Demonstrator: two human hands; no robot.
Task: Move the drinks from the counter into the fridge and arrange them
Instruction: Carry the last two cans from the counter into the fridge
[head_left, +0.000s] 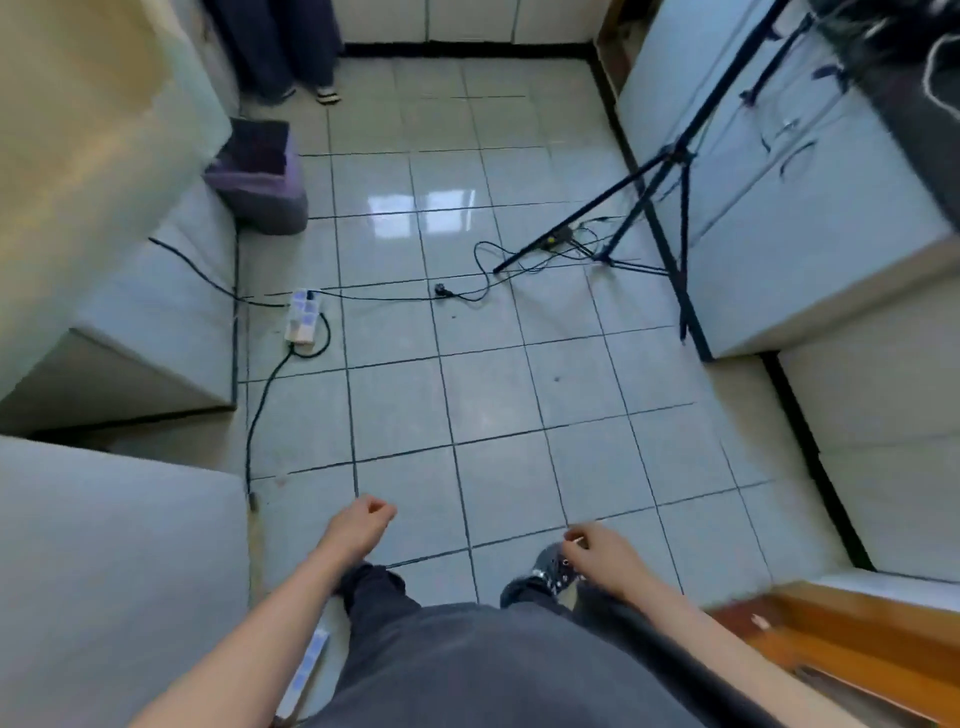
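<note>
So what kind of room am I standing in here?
Probably a small home kitchen: a glossy tiled floor, white cabinet doors under a dark counter, and a purple bin by the wall.

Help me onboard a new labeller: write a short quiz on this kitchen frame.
1. True or false: the left hand and the right hand each hold a drink.
2. Which of these lies on the floor near the left-side cabinets? A. power strip B. kettle C. broom
3. Fill the gap: the bin farther along the left side is ___ in colour.

Key: 1 false, both hands hold no drink. 2 A. 3 purple.
</note>
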